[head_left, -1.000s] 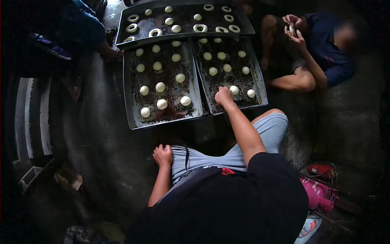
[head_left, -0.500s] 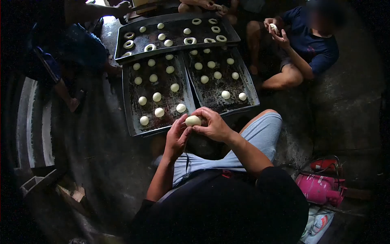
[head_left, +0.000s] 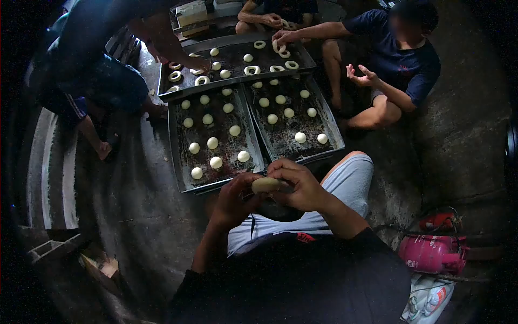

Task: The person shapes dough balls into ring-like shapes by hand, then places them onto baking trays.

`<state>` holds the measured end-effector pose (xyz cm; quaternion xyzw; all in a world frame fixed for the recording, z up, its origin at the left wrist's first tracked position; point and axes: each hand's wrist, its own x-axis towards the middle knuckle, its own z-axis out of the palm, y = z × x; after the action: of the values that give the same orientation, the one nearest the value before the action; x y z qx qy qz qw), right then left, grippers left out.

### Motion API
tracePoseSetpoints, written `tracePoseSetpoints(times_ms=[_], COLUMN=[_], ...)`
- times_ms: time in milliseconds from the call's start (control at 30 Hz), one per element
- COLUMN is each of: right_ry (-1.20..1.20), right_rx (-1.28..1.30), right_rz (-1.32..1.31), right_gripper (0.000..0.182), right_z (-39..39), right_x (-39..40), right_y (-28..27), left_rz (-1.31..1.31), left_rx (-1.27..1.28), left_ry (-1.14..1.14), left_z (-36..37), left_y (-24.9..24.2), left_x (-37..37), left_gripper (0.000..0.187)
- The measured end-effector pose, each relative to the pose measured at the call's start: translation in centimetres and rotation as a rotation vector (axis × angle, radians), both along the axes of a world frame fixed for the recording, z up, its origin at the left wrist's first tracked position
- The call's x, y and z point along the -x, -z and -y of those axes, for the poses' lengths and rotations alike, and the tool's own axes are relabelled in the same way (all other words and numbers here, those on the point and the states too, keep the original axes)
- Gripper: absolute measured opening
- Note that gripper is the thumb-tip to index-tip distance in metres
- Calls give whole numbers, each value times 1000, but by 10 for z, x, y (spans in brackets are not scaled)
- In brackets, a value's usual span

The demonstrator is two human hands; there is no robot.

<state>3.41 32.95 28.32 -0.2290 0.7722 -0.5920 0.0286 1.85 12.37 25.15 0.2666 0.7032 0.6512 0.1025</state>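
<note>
Between my two hands, above my lap, is a piece of dough [head_left: 265,185], rounded and somewhat flattened. My left hand [head_left: 235,198] grips it from the left with fingers curled. On the other side my right hand [head_left: 298,186] pinches it, thumb below and fingers above. Whether the dough has a hole through it cannot be seen from this angle. Just beyond my hands lies the left near tray [head_left: 175,171], with several dough balls in rows. Next to it is the right near tray [head_left: 330,152], also holding dough balls [head_left: 300,137].
A third tray [head_left: 186,95] across the far side holds dough rings [head_left: 252,70] and balls. One co-worker's hand [head_left: 198,63] reaches in at left, another's hand [head_left: 283,36] sets down a ring at right. A third person sits behind. A pink gas cylinder [head_left: 431,252] lies at my right.
My hands and the dough have come lower, toward my lap. The left co-worker has leaned over the far tray. The right co-worker has reached out to it with a dough ring.
</note>
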Motion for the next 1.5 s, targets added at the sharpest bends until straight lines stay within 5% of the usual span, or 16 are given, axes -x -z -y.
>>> tracePoseSetpoints(times_ms=[233,433,500,633,733,767,833,867,900,1000,1033,1167,1233,1267,1367,1500], right_ry=[91,97,155,104,72,74,-38,-55,-58,-14,-107,-152,-232,-116,-74,-377], right_rx=[-210,-129,-148,-243,413,410,-317,-323,-323,669,772,247,-49,477,844,277], right_rz=[-222,-187,-169,-242,37,33,3,-20,-15,333,318,461,184,406,596,692], right_gripper=[30,42,51,76,77,77,75,75,75,74,71,45,26,18,26,31], right_z=[10,13,11,10,18,13,0,1,1,11,9,-11,-26,-15,-16,-31], right_x=[-4,0,-1,1,3,6,9,8,8,2,8,13,18,9,16,18], right_y=[-7,22,19,9,11,9,6,3,4,-2,11,21,7,0,18,20], left_rz=[-103,22,-152,-28,-211,-239,172,182,256,422,321,351,365,507,292,710], left_rx=[347,191,-351,-121,81,49,-433,-423,-477,-336,-310,-451,-269,-191,-226,-535], left_ry=[-55,-222,-162,-258,-209,-250,-217,-187,-158,-162,-167,-149,-170,-24,-41,39], left_z=[1,-17,-26,-16,-21,-20,-22,-22,-25,-36,-37,-26,-32,-34,-32,-20], left_y=[-11,25,15,18,20,8,-11,-10,1,16,28,-14,15,19,15,22], left_x=[0,11,4,7,12,8,-2,-1,5,23,23,10,27,32,21,25], left_gripper=[27,29,28,26,23,25,30,35,37,42,44,45,38,28,16,13])
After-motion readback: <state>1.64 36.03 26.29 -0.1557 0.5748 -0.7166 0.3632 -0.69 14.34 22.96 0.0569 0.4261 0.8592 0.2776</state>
